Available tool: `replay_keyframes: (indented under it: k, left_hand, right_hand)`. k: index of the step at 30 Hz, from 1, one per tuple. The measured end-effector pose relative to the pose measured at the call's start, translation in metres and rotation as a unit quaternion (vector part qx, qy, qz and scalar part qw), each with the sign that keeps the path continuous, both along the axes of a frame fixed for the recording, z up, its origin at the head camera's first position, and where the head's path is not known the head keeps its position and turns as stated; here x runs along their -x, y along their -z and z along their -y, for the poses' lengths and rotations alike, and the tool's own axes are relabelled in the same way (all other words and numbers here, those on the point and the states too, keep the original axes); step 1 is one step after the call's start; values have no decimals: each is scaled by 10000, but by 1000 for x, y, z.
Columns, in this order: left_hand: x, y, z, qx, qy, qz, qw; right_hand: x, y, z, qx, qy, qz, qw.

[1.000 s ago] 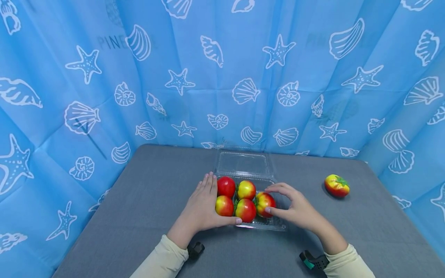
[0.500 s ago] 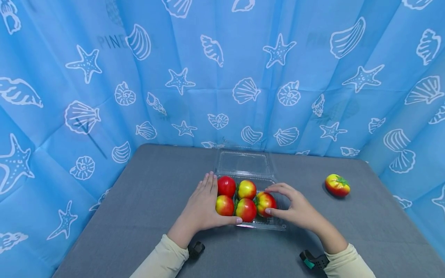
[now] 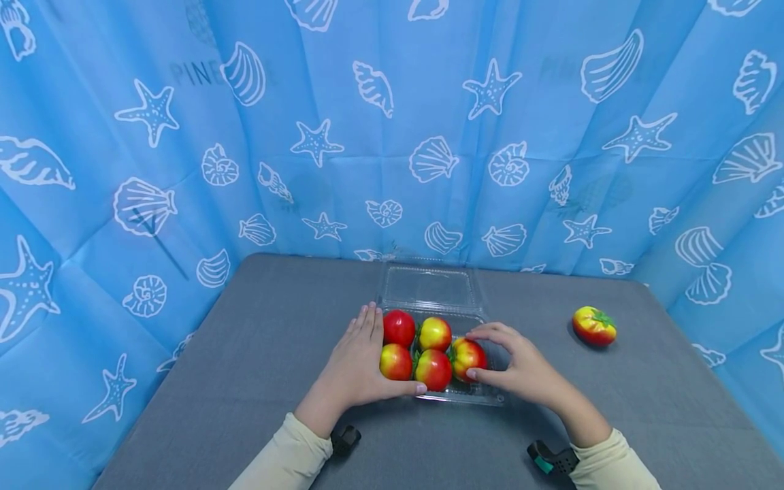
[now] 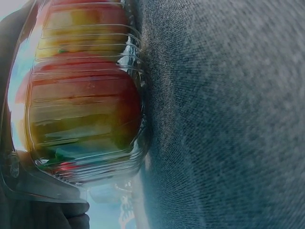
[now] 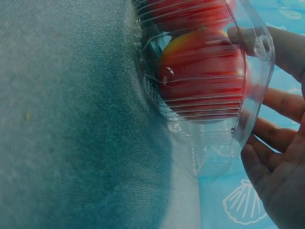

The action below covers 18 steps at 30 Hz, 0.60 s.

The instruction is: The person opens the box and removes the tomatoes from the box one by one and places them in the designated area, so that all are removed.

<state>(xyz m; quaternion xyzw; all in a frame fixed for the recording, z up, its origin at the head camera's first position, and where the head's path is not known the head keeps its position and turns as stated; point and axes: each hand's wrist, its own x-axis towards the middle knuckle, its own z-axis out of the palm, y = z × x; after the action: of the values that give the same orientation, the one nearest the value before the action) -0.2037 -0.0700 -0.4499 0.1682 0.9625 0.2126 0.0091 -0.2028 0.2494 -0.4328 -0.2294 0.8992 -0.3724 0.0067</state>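
No change is seen since the earlier head views; handling is judged paused. The rightmost fruit [image 3: 468, 359] in the clear container [image 3: 490, 396] on the counter [image 3: 294, 320] is held in the grip of the right hand [image 3: 525, 364]; the left hand [image 3: 363, 371] is laid wide along the container's left side. "PINE" is read faintly on the curtain [image 3: 392, 129]

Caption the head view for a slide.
Left grip lies along an open clear box of five fruits, right grip at the rightmost; a sixth lies apart on the gray table.
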Motion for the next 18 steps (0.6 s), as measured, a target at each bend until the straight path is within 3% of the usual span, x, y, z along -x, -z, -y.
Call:
replay_keyframes:
  k: [18]
  left_hand:
    - [0, 1, 0, 12, -12, 74, 10000]
  right_hand:
    - [1, 1, -1, 1, -62, -11, 10000]
